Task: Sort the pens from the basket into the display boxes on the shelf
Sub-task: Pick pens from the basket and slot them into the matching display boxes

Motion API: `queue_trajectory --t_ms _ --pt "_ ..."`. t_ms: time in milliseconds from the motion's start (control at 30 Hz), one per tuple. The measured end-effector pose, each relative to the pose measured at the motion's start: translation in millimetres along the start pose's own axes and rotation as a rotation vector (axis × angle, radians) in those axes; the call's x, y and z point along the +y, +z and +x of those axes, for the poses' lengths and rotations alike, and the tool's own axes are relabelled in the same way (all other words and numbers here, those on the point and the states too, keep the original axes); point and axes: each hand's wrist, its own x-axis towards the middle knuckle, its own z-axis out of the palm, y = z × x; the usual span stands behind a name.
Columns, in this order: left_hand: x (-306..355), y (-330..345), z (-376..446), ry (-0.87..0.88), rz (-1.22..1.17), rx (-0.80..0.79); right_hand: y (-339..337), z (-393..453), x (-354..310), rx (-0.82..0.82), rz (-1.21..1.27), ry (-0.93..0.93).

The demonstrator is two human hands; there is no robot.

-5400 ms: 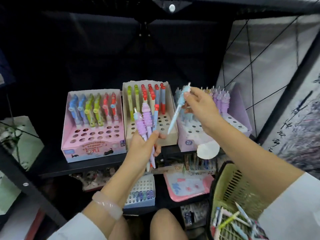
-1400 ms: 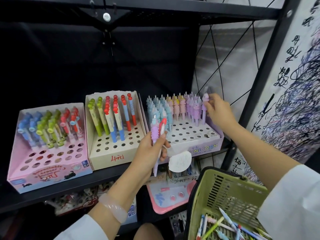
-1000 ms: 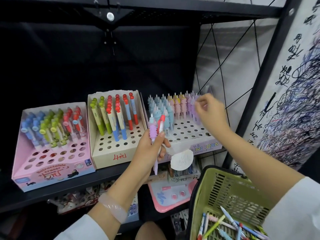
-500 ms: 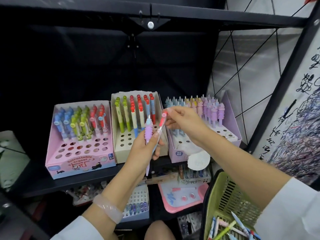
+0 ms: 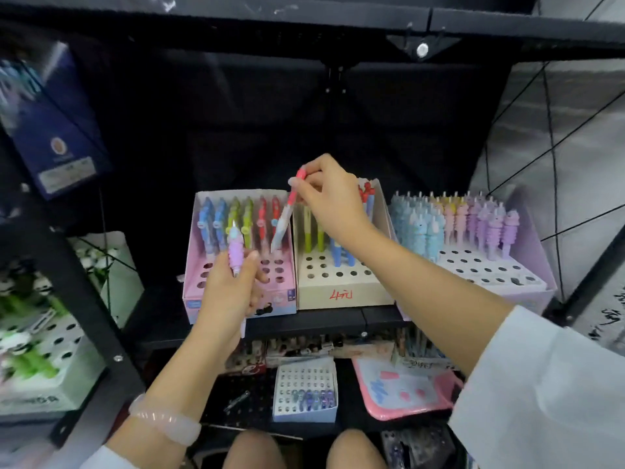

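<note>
Head view: a red-capped pen (image 5: 285, 214) hangs tip-down over the back rows of the pink box (image 5: 236, 292), pinched near its cap by the right hand (image 5: 329, 198). The left hand (image 5: 230, 292) grips a purple pen (image 5: 235, 250) upright in front of that box. Beside it on the shelf (image 5: 331, 321) stand a beige box (image 5: 345, 289) and a lilac box (image 5: 480, 282), both holding pens. A bracelet (image 5: 165, 423) circles the left wrist.

Three display boxes (image 5: 341, 289), two hands (image 5: 324, 201).
</note>
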Motion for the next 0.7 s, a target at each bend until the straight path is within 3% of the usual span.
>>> queue_trajectory --t_ms 100,333,500,633,700 --pt "-2.1 -19.6 1.6 -0.052 -0.042 0.048 24.6 -1.8 13.3 -0.06 -0.104 -0.015" --pt "-1.7 -27.3 -0.6 -0.134 -0.244 -0.014 51.4 -11.6 27.9 -0.15 -0.312 -0.067" --pt "-0.1 -23.6 -5.3 -0.09 -0.222 -0.019 61.6 -29.3 36.6 -0.368 -0.539 -0.084" --pt "0.3 -18.8 -6.4 -0.027 -0.18 -0.019 49.0 -31.2 28.4 -0.261 -0.399 -0.007" --pt "2.1 -9.0 -6.5 0.011 -0.163 -0.033 37.1 -31.9 18.5 -0.272 -0.199 0.074"
